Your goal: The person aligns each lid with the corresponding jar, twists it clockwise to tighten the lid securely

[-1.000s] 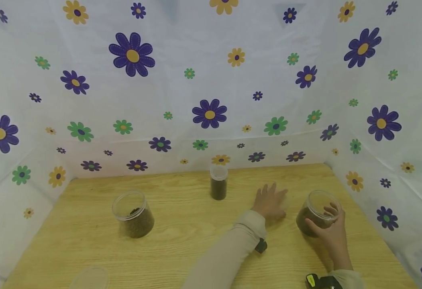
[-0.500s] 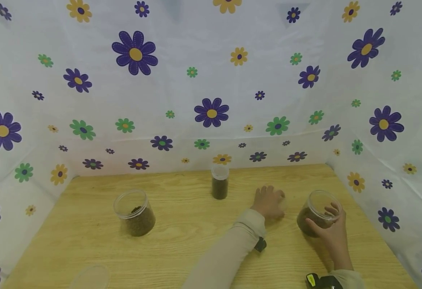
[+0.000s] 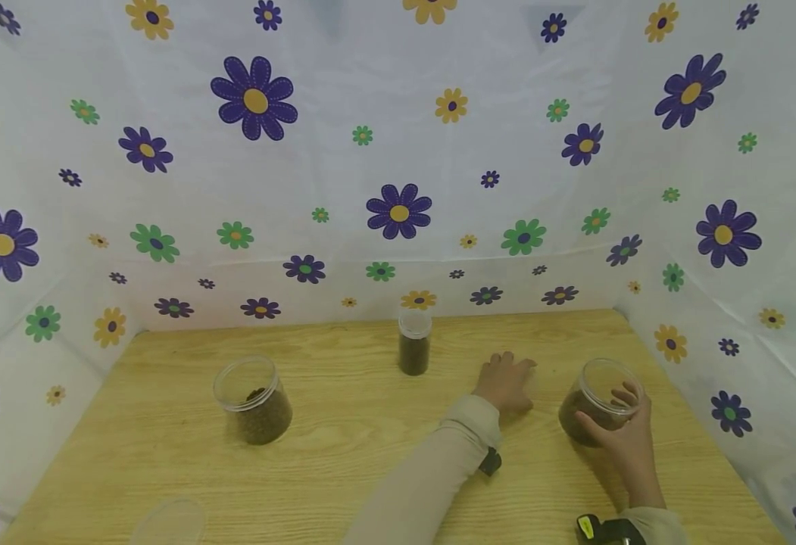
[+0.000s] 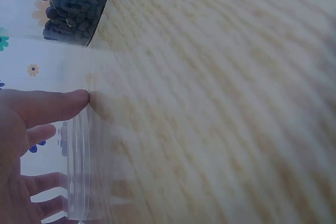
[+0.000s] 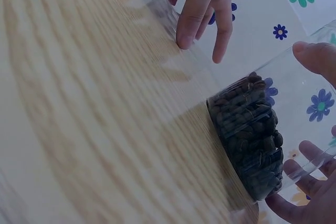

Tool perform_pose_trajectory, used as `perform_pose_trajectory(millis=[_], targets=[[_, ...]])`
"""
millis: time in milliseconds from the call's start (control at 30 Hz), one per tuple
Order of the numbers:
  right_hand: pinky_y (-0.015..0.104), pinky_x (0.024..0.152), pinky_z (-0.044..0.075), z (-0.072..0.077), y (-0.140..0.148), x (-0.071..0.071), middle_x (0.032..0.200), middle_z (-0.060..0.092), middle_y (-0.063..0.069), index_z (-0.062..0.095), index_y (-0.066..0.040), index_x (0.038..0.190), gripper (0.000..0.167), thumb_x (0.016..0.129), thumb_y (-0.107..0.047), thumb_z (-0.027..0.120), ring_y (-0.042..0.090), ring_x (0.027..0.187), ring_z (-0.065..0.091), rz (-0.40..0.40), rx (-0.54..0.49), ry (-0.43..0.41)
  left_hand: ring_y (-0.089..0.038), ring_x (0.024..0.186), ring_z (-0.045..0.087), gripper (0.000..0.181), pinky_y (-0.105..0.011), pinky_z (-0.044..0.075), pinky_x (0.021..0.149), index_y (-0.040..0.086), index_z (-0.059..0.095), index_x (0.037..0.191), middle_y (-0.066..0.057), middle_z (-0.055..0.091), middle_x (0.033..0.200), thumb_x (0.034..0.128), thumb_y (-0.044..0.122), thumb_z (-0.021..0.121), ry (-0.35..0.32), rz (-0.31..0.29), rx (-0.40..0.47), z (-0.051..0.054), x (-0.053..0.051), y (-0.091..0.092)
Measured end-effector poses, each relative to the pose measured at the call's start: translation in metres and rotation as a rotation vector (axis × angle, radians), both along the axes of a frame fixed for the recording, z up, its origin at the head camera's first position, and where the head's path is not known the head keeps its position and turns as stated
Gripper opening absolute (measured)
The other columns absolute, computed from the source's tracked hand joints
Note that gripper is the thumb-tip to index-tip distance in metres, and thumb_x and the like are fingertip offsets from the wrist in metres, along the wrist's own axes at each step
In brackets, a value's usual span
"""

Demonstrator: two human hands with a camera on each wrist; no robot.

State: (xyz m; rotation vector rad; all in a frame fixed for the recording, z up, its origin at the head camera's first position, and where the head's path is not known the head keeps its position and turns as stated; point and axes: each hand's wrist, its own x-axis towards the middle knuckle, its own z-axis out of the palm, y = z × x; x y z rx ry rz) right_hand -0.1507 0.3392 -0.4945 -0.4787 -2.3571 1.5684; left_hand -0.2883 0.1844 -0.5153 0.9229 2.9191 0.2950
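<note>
On the right side of the table, my right hand grips a wide clear jar, thumb on one side and fingers round the other. Dark coffee beans fill the lower part of that jar, which stands upright with its mouth uncovered. To its left, my left hand reaches down over a clear lid lying on the tabletop. Its thumb is at one edge of the lid and the fingers bend down at the other side. From the head view the lid is mostly hidden under that hand.
A second wide jar with dark contents stands uncovered on the left. A narrow capped jar is at the back middle. Another clear lid lies at the front left. Flower-patterned cloth walls the wooden table.
My left hand's fingers were spread wide a second ago and have since drawn in over the lid. The right hand and its jar have stayed in place.
</note>
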Motion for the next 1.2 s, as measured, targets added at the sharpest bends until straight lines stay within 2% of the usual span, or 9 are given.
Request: perform_pose_trajectory(millis=[67,233,367,533,733,867,967,1100,1200], targets=[[0.046,0.103,0.034,-0.001,0.0,0.0,0.145,0.024,0.018,0.001,-0.01,0.148,0.101,0.08,-0.014,0.075,0.033,0.13,0.03,-0.004,0.009,-0.01,-0.018,0.113,0.048,0.071,-0.029,0.045,0.088,0.035,0.045,0.137,0.0,0.052,0.128,0.0726,0.044,0.074,0.004,-0.001,0.005,0.0,0.0,-0.001],[0.01,0.09,0.033,-0.003,0.0,0.0,0.145,0.024,0.014,-0.005,-0.016,0.149,0.109,0.078,-0.011,0.076,0.031,0.129,0.031,0.007,0.037,-0.007,-0.019,0.111,0.051,0.071,-0.03,0.046,0.086,0.035,0.046,0.136,0.0,0.054,0.125,0.0716,0.046,0.074,-0.003,0.003,0.037,0.001,0.0,-0.003],[-0.001,0.081,0.031,-0.004,0.001,-0.001,0.145,0.023,0.016,-0.004,-0.015,0.149,0.108,0.077,-0.009,0.076,0.031,0.128,0.032,0.025,0.047,0.015,-0.019,0.109,0.051,0.072,-0.03,0.047,0.085,0.034,0.045,0.136,-0.001,0.053,0.124,0.0713,0.048,0.073,-0.012,0.008,0.055,0.0,-0.001,-0.005],[0.0,0.08,0.033,-0.006,0.0,-0.001,0.144,0.025,0.013,0.001,-0.012,0.148,0.102,0.078,-0.013,0.076,0.024,0.124,0.034,0.012,0.07,0.01,-0.019,0.108,0.052,0.075,-0.03,0.049,0.082,0.033,0.044,0.138,-0.002,0.053,0.123,0.0716,0.053,0.072,-0.009,0.004,0.068,-0.003,-0.003,-0.01],[0.002,0.081,0.035,-0.006,0.0,-0.001,0.139,0.026,0.01,0.004,-0.009,0.145,0.099,0.078,-0.015,0.076,0.02,0.121,0.035,0.0,0.077,0.004,-0.02,0.107,0.053,0.074,-0.031,0.05,0.082,0.032,0.043,0.139,-0.003,0.053,0.123,0.0734,0.053,0.072,-0.028,0.004,0.107,0.004,0.001,-0.019],[0.02,0.092,0.038,-0.005,0.001,-0.001,0.138,0.024,0.011,0.003,-0.008,0.145,0.1,0.078,-0.016,0.076,0.025,0.123,0.033,-0.007,0.07,-0.011,-0.02,0.107,0.052,0.073,-0.032,0.049,0.083,0.031,0.043,0.139,-0.004,0.052,0.123,0.0754,0.052,0.071,-0.038,0.002,0.127,0.008,0.006,-0.025],[0.034,0.096,0.038,-0.005,0.001,-0.002,0.137,0.024,0.01,0.003,-0.008,0.145,0.1,0.078,-0.016,0.077,0.023,0.121,0.034,-0.018,0.058,-0.017,-0.02,0.107,0.052,0.073,-0.032,0.049,0.083,0.031,0.042,0.139,-0.004,0.052,0.124,0.0758,0.052,0.071,-0.031,-0.001,0.143,0.009,0.009,-0.028],[0.026,0.093,0.038,-0.005,0.002,-0.002,0.133,0.026,0.003,0.007,-0.009,0.144,0.096,0.077,-0.016,0.077,0.012,0.115,0.035,-0.037,0.065,-0.022,-0.021,0.109,0.052,0.072,-0.033,0.05,0.083,0.032,0.042,0.139,-0.004,0.052,0.126,0.0758,0.053,0.071,-0.011,-0.003,0.154,0.01,0.012,-0.034],[0.027,0.093,0.038,-0.005,0.0,-0.002,0.132,0.027,0.003,0.009,-0.007,0.143,0.095,0.077,-0.015,0.077,0.013,0.115,0.035,-0.04,0.07,-0.013,-0.022,0.111,0.052,0.072,-0.034,0.05,0.083,0.032,0.042,0.139,-0.004,0.051,0.128,0.0754,0.053,0.071,-0.004,0.004,0.163,0.01,0.013,-0.04]])
